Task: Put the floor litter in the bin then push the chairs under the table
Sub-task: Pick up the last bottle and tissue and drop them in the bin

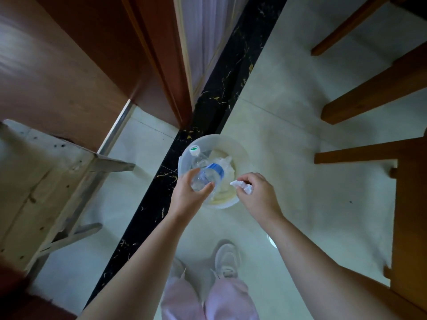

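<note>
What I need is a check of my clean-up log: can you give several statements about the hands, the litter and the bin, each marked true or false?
1. The left hand holds a clear plastic bottle over the bin. True.
2. The right hand pinches a crumpled white paper. True.
3. The bottle's label is red. False: it is blue.
4. The bin has nothing in it. False: pale crumpled litter already lies inside.
5. The bottle's cap is on. True.
6. The bin stands on a table. False: it stands on the floor.
</note>
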The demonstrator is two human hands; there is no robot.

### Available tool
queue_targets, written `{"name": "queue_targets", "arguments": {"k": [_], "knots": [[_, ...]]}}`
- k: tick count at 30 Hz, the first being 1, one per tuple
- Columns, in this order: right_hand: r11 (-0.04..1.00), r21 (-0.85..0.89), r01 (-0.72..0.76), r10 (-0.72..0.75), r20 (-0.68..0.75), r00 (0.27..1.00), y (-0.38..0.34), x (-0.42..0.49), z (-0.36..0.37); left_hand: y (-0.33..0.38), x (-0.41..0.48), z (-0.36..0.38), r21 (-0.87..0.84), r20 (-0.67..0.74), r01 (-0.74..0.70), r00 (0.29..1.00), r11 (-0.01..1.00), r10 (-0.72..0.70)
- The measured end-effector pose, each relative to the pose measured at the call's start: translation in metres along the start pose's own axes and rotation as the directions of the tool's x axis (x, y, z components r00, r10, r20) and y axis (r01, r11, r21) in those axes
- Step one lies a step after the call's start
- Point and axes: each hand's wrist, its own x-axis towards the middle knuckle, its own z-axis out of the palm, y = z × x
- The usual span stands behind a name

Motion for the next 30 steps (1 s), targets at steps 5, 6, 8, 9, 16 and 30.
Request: {"name": "queue_targets", "arguments": {"k": [5,6,8,9,16,30], "knots": [[1.000,0.002,0.030,-0.030,0.008,1.000,0.003,0.007,0.010,-0.012,0.010,0.001,0.044,-0.032,0.009,0.999,0.999,-0.008],[0.999,0.009,0.034,-0.034,0.007,0.999,0.002,0.007,0.012,-0.014,0.009,-0.001,0.060,-0.042,0.000,0.999,0.998,0.002],[0.999,0.015,0.039,-0.039,0.009,0.999,0.001,0.007,0.016,-0.016,0.007,-0.004,0.090,-0.056,-0.026,0.998,0.996,0.031],[0.999,0.016,0.038,-0.038,0.012,0.999,-0.001,0.008,0.018,-0.016,0.005,-0.006,0.102,-0.057,-0.042,0.997,0.994,0.048],[0.999,0.001,0.035,-0.035,-0.038,0.999,-0.016,0.016,0.026,-0.008,-0.004,-0.013,0.199,-0.069,-0.165,0.981,0.966,0.182],[0.954,-0.280,0.106,-0.102,0.029,0.994,-0.052,-0.012,0.002,0.033,-0.052,-0.032,0.336,-0.190,-0.222,0.936,0.915,0.297]]}}
